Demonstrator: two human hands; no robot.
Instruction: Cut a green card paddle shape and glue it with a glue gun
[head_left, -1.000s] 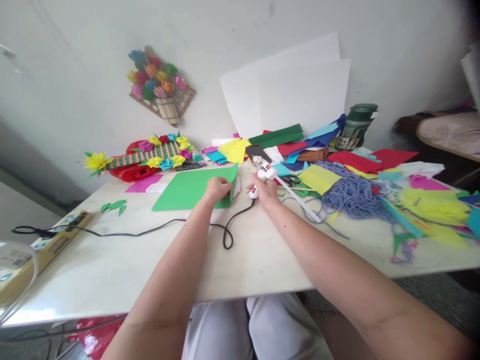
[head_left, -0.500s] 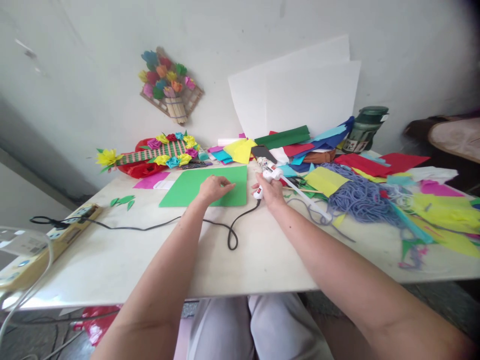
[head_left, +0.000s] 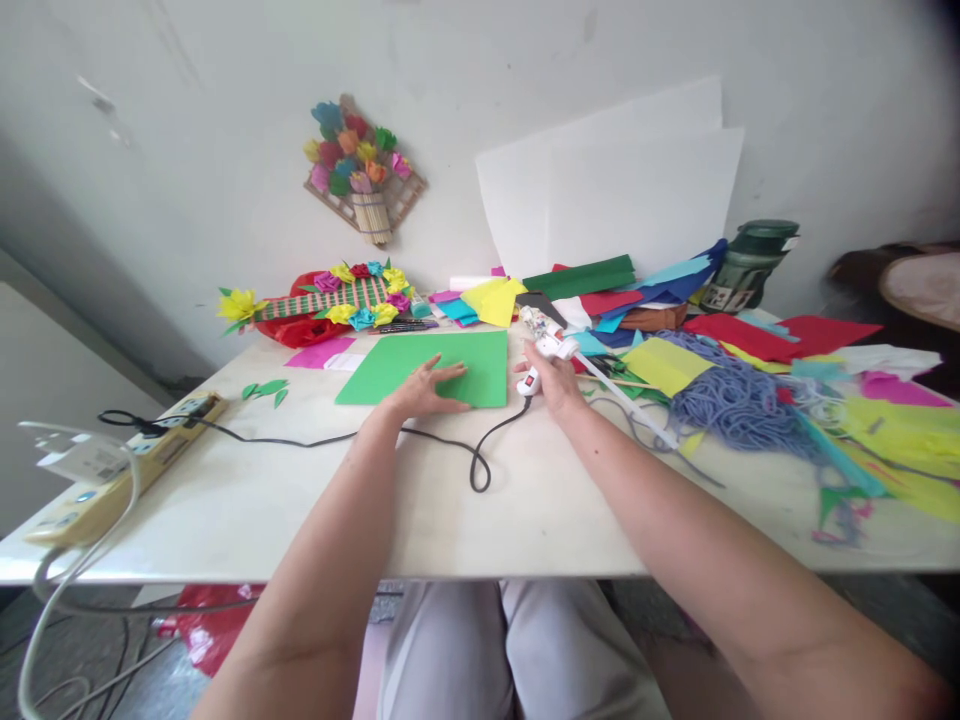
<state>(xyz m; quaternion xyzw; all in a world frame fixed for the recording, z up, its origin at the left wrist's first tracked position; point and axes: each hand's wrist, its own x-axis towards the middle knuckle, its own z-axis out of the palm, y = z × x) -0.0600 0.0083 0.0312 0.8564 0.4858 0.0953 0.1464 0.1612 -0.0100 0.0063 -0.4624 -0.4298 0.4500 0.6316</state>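
Green is brightening the middle of the table [head_left: 435, 530], where the sheet [head_left: 382, 365] is lying flat in front of the person. The left hand [head_left: 424, 392] is spreading its fingers at the sheet's near edge, toward the right corner; it is grasping nothing, and whether it is pressing down or only hovering I cannot tell. Just beside the sheet's right edge, the right hand [head_left: 559, 385] is grasping the glue gun [head_left: 553, 346], its fingers wrapping the white body, while a white stick [head_left: 637, 410] is jutting from the back, slanting right and toward the person.

From the gun a black cord [head_left: 300, 444] is looping across the table, passing by the left wrist and ending at a socket bar [head_left: 161, 455], where a white charger [head_left: 82, 458] is sitting too. Small green leaves [head_left: 271, 387] are lying between the bar and the sheet. Behind them a woven band [head_left: 300, 307] is bearing paper flowers [head_left: 361, 318].

To the right, blue yarn [head_left: 739, 410] is heaping up, with a yellow paper [head_left: 667, 365] partly covering it and red paper [head_left: 795, 338] lying behind. A dark jar [head_left: 754, 265] is standing near the wall, on which a bouquet [head_left: 360, 160] is hanging.
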